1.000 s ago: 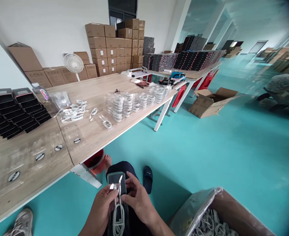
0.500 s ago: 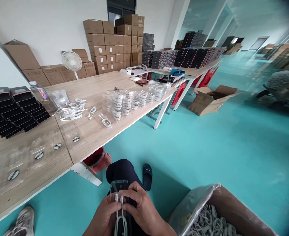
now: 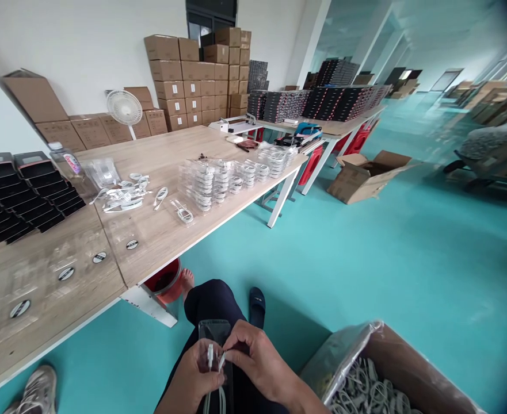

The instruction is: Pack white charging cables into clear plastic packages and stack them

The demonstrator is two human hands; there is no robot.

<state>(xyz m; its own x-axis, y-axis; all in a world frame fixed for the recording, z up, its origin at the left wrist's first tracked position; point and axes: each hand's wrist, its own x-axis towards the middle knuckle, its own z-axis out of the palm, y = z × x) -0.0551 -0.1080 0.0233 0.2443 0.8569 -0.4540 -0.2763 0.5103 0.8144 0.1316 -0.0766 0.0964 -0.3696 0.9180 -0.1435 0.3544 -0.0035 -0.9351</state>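
Note:
At the bottom centre, over my lap, my left hand (image 3: 195,376) and my right hand (image 3: 257,359) are both closed on a white cable (image 3: 215,362). Its two plug ends stick up between my fingertips. The cable lies against a clear plastic tray (image 3: 216,333) resting on my dark trouser leg. My left fingers pinch the cable from the left, my right fingers pinch the plug tips from the right. The cable's lower part runs out of the picture.
An open cardboard box (image 3: 412,368) lined with plastic and holding several white cables stands at my right. A wooden table (image 3: 158,230) on the left carries stacked clear trays with cables (image 3: 218,181), loose cables and black trays (image 3: 24,195). A red bucket (image 3: 167,282) sits under it.
The hands and cable have sunk lower in the picture toward my lap. The plug ends are now pinched closer together against the clear tray.

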